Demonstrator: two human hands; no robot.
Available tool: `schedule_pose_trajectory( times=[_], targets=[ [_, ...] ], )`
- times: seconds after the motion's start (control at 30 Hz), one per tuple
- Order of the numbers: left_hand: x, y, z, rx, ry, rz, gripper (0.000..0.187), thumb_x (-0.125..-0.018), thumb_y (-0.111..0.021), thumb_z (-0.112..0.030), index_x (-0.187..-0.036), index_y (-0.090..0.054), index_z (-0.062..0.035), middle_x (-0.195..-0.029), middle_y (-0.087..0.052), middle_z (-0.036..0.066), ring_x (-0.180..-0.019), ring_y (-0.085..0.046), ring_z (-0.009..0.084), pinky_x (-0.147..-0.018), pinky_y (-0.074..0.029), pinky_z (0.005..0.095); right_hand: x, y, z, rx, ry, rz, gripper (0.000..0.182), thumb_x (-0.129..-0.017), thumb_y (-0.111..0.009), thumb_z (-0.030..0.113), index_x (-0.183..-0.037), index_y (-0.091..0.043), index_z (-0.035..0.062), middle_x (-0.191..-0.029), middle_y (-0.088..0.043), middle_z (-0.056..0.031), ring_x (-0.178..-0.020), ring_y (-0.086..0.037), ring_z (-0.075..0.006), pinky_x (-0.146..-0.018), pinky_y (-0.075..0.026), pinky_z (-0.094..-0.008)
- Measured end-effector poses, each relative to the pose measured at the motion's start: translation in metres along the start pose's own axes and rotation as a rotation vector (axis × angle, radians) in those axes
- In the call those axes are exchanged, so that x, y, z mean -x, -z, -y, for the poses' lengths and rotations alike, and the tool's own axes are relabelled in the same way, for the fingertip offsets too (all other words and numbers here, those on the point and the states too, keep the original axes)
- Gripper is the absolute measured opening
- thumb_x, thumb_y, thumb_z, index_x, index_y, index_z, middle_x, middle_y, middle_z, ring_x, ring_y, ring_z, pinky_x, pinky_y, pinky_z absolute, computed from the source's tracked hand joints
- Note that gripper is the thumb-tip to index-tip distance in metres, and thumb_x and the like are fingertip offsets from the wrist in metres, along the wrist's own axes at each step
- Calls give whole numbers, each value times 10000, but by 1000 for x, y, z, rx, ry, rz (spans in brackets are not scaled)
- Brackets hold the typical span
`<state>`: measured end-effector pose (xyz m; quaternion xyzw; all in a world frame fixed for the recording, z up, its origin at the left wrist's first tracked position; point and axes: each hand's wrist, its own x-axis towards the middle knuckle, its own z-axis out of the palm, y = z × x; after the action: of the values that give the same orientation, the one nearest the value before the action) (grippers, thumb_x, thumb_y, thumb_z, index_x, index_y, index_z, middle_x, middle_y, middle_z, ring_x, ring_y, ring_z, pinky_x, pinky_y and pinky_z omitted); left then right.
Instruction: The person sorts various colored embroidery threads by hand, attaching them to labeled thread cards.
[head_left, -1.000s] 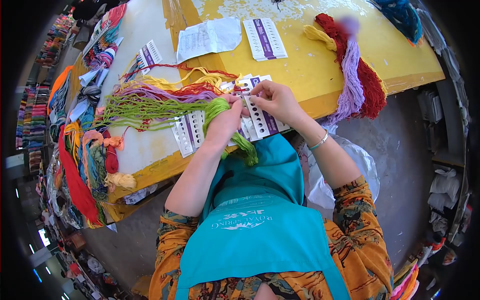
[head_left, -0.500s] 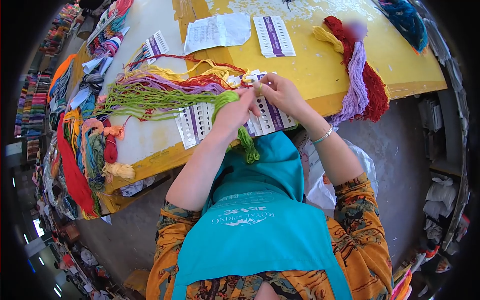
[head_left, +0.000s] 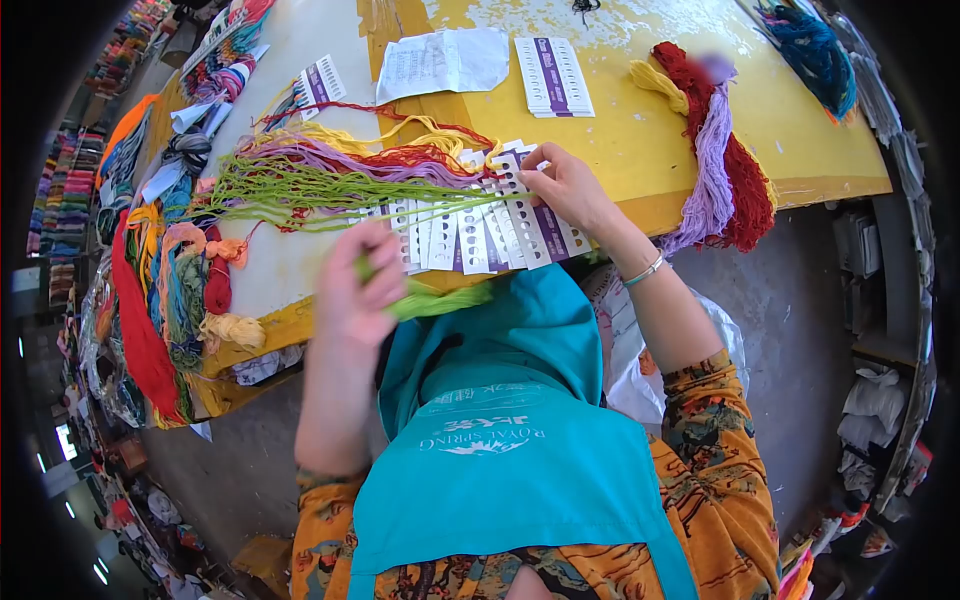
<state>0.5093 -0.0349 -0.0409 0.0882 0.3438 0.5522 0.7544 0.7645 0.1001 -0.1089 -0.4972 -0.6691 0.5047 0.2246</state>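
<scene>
My left hand (head_left: 362,285), smeared by motion, is wrapped round a bundle of bright green thread (head_left: 440,300) at the table's front edge. Thumb and index finger of my right hand (head_left: 565,190) pinch a green strand by the purple-and-white punched cards (head_left: 475,238). From there the strand runs left into loose green threads (head_left: 300,190) laid over the table. Behind these lie lilac threads (head_left: 330,165), red and yellow ones. The punched cards overlap in a fanned row under and beside my hands, and their left end is partly covered by thread.
A crumpled white paper (head_left: 440,65) and a stack of punched cards (head_left: 553,78) lie farther back. Red and lilac skeins (head_left: 710,170) hang over the right edge. Many coloured skeins (head_left: 150,310) crowd the left side. A white plastic bag (head_left: 640,350) is below the table.
My left hand has swung left and down, away from my right hand, carrying the green bundle. More of the cards show. My right hand has stayed nearly in place.
</scene>
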Motion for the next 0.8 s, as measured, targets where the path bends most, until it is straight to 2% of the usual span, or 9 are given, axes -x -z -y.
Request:
schedule_pose_trajectory(
  times=[0.23,0.3,0.37,0.43,0.5,0.6,0.63,0.73,0.8],
  targets=[
    [79,43,-151,-16,-471,-337,208,-970,-455,-147,-769,-428,-102,-644,-368,-16,-377,-261,54,-319,-196,205,1,1,4,-3,-22,12,221,-872,-578,173,-1027,-575,17,-744,-643,-60,-703,-598,-94,-662,-463,-238],
    [61,67,-212,-46,-394,3,207,-973,-473,-141,-777,-437,-87,-673,-442,-7,-403,-281,51,-346,-219,184,1,0,4,5,-14,9,210,-867,-581,160,-1018,-577,13,-731,-633,-48,-694,-593,-89,-650,-461,-229],
    [26,71,-248,-158,-593,-222,125,-976,-485,-133,-881,-489,-52,-809,-601,38,-443,-314,48,-374,-232,167,-2,-2,-1,10,7,2,195,-869,-577,138,-1010,-576,3,-731,-627,-50,-690,-593,-90,-647,-463,-223],
    [0,75,-271,-215,-599,-150,120,-960,-527,-149,-997,-523,-35,-1082,-655,131,-449,-344,59,-373,-276,180,-2,-4,-4,-41,14,-32,179,-873,-573,120,-1005,-576,0,-734,-623,-46,-697,-594,-89,-649,-466,-224],
    [-12,84,-272,-348,-639,-399,222,-979,-513,-239,-1104,-505,-56,-1179,-636,161,-484,-347,71,-461,-350,218,-1,-3,-10,-34,36,-55,218,-851,-597,154,-996,-592,-9,-756,-662,-92,-709,-640,-138,-676,-499,-268],
    [13,70,-244,-586,-738,-438,377,-977,-513,-306,-1256,-537,-53,-1240,-610,133,-794,-612,143,-666,-490,250,3,-1,-4,-30,14,-55,184,-853,-589,134,-971,-607,-7,-739,-657,-72,-700,-627,-118,-660,-490,-250],
    [26,67,-237,-669,-765,-398,434,-982,-496,-324,-1315,-533,-49,-1279,-581,138,-1051,-599,188,-830,-488,276,5,0,4,-30,-22,-51,171,-854,-587,124,-962,-610,-6,-733,-655,-66,-699,-622,-112,-655,-486,-243],
    [74,32,-193,-1275,-969,-447,437,-992,-461,-351,-1316,-550,-71,-1329,-548,97,-1254,-479,209,-1045,-363,327,-9,-20,18,-73,260,-69,166,-870,-630,113,-984,-619,-7,-782,-647,-44,-725,-588,-66,-653,-477,-232],
    [90,27,-186,-1757,-1157,-417,425,-989,-461,-343,-1315,-554,-86,-1350,-529,72,-1287,-445,210,-1079,-316,334,-1,-52,106,17,467,14,228,-861,-669,103,-1047,-615,-17,-965,-649,-77,-924,-607,-119,-789,-501,-269]
  ],
)
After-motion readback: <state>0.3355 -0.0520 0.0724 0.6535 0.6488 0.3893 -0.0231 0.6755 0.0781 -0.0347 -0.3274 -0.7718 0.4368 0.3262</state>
